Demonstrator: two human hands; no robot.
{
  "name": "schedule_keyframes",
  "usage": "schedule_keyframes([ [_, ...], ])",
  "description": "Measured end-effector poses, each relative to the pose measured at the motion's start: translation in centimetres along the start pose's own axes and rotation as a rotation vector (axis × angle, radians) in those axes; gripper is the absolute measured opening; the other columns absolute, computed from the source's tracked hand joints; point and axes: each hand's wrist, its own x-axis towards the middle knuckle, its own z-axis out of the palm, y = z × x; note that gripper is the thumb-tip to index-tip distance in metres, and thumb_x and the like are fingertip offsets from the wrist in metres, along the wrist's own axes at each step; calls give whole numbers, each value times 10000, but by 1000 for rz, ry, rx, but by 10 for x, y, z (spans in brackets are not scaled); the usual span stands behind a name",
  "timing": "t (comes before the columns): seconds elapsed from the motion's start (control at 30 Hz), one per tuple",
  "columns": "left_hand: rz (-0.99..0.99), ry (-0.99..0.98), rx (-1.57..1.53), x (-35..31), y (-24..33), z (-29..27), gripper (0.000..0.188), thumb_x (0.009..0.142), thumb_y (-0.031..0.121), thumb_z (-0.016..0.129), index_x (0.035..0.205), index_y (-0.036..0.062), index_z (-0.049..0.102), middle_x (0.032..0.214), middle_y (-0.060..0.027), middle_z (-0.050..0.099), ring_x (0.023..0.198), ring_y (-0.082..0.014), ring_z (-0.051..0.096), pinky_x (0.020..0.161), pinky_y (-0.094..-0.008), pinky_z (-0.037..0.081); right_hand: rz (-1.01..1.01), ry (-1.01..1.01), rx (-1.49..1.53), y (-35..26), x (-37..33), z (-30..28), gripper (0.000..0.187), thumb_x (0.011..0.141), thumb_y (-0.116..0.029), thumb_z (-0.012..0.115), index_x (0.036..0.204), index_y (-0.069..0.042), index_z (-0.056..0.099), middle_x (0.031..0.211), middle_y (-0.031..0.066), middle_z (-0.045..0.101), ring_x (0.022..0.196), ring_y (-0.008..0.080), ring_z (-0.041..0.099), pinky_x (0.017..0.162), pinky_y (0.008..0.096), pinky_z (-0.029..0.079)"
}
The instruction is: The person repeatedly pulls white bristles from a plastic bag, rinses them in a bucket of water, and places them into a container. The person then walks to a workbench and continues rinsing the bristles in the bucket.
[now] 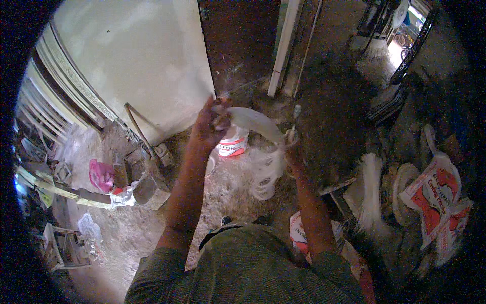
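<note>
A hank of pale, loose fibre strands point(255, 121) is stretched between my two hands at about chest height. My left hand point(216, 121), slightly blurred, has its fingers curled round the hank's left end. Thin strands trail up and right from near it. At the other end my right hand point(293, 152) is closed on the fibre, and a small pale tip sticks up above it. Looped strands hang below the hank, beside my right hand. Behind my left hand stands a white-and-red printed container or sack point(232, 144), partly covered by the hand and the fibre.
A pale board point(136, 61) leans ahead on the left, beside a dark door-like panel point(238, 45). A long-handled tool point(139, 126) and a pink bag point(101, 175) are at left. At right lie more pale fibre point(372, 192) and red-and-white sacks point(438, 197). The floor is dusty.
</note>
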Motion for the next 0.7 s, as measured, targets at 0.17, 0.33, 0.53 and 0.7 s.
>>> schedule_keyframes([
  [0.17, -346, 51, -449, -2, 2, -70, 425, 970, 436, 556, 1056, 20, 562, 764, -81, 609, 610, -174, 571, 469, -247, 418, -100, 98, -162, -64, 47, -28, 664, 731, -336, 806, 1234, 9, 542, 1128, 181, 639, 1054, 327, 627, 905, 419, 496],
  [0.33, -487, 121, 227, -49, -14, -29, 507, 915, 480, 622, 1088, 7, 564, 934, -123, 672, 831, -247, 656, 656, -353, 509, -151, -12, -114, -124, 47, -50, 683, 694, -288, 824, 1250, -11, 540, 1123, 164, 652, 1042, 323, 638, 910, 403, 498],
  [0.53, 171, -159, 949, -39, -36, 36, 735, 703, 379, 866, 1251, 16, 536, 1225, -136, 589, 1019, -268, 597, 871, -375, 497, -174, -123, -506, -178, 24, -72, 718, 641, -252, 839, 1255, -36, 535, 1111, 190, 659, 1029, 383, 639, 897, 407, 505],
  [0.7, 421, -475, 1201, 21, -76, 78, 544, 732, 242, 805, 1186, 31, 592, 1134, -183, 646, 1033, -332, 631, 855, -419, 511, -183, -128, -462, -175, 17, -77, 677, 639, -277, 847, 1206, -38, 565, 1108, 185, 664, 1016, 381, 645, 877, 409, 508],
])
